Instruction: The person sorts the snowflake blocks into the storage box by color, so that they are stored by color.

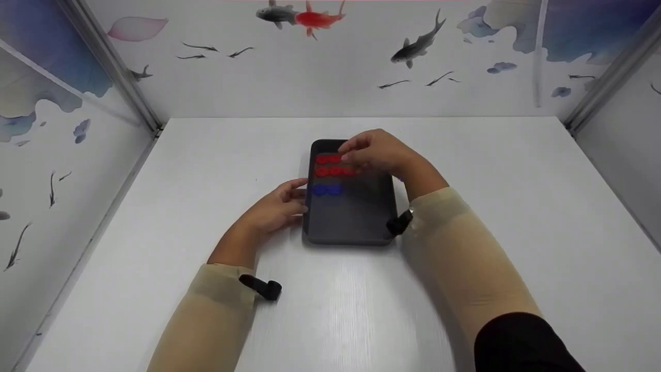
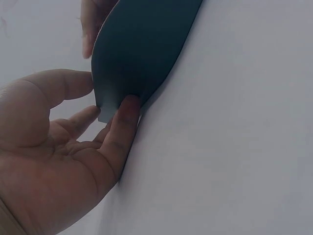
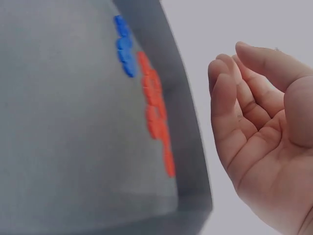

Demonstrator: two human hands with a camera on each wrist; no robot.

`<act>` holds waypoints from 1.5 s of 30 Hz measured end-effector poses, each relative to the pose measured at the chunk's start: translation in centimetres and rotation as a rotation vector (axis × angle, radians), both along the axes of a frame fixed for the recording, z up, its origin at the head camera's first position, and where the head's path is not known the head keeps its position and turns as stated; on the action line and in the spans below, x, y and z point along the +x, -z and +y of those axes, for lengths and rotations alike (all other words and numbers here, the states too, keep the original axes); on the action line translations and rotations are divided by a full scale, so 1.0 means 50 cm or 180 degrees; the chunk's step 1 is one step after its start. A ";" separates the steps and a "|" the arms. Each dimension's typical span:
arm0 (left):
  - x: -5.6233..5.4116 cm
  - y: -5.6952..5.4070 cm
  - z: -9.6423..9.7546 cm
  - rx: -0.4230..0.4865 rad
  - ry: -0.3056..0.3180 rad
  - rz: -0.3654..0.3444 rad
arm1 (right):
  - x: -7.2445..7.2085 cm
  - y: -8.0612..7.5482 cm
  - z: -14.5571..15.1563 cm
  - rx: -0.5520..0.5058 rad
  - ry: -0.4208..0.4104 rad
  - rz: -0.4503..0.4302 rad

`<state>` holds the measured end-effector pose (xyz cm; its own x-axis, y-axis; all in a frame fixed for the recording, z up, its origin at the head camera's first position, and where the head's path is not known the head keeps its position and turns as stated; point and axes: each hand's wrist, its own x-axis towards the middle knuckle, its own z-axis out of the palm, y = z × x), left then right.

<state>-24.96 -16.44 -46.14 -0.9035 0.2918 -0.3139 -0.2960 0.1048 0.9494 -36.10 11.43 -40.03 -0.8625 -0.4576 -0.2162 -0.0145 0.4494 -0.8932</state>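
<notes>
- Fingers (image 2: pixel 124 122) of the left hand (image 1: pixel 273 209) spread and touch the left side of the tray (image 1: pixel 356 222).
- The right hand (image 1: pixel 379 152) hides the far right corner; its fingers bend loosely, thumb apart.
- Red pieces (image 1: pixel 334 171) and blue pieces (image 1: pixel 334 190) lie inside, on the counter's (image 1: pixel 206 155) tray.

Beige forearm sleeves (image 1: pixel 465 253), each bearing a black camera (image 1: pixel 261 287) — black cloth (image 1: pixel 521 343) higher up the right.
</notes>
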 end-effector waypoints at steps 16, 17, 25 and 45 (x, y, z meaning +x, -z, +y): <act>0.003 0.001 -0.007 0.0018 0.0014 0.0015 | 0.063 -0.016 0.143 -0.0350 0.0469 0.0124; 0.003 0.002 -0.007 0.0033 0.0016 0.0018 | 0.064 -0.013 0.152 -0.0321 0.0482 0.0122; 0.004 0.003 -0.003 0.0063 0.0033 0.0028 | 0.055 0.011 0.231 -0.0334 0.0635 0.0083; 0.001 0.001 0.000 0.0012 -0.0001 0.0004 | 0.026 0.099 0.344 0.0652 0.0966 -0.0068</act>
<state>-24.90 -16.45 -46.18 -0.9040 0.2927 -0.3116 -0.2948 0.1010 0.9502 -34.81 28.63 -45.00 -0.9466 -0.1270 -0.2963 0.1645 0.6001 -0.7828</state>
